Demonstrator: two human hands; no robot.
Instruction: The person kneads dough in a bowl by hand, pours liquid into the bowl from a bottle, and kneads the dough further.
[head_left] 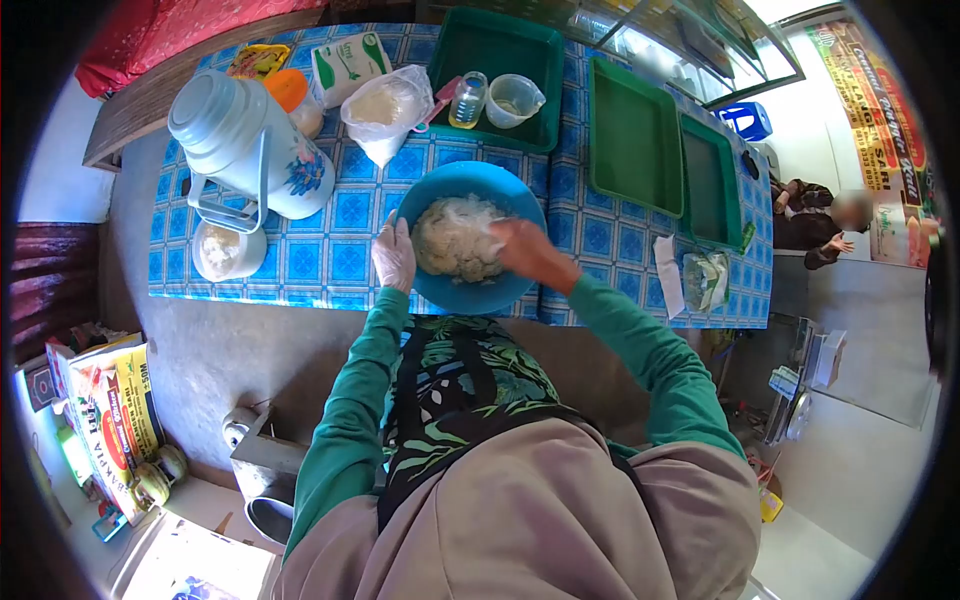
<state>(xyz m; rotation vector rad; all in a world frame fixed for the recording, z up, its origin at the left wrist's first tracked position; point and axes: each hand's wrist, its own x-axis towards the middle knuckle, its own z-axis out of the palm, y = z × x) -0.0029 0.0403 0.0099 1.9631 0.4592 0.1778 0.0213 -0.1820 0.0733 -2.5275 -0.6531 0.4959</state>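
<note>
In head view, bracing bowl point(470, 297) on surface point(350, 240) at nine o'clock with open left hand point(394, 258); touching floury mix point(455, 240) inside at three o'clock with right hand point(535, 255), cannot tell how wide; seemingly part-combined, not yet smooth

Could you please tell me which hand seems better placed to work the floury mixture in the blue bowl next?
The right hand, probably: it reaches over the floury mixture, while the left hand is beside the blue bowl.
</note>
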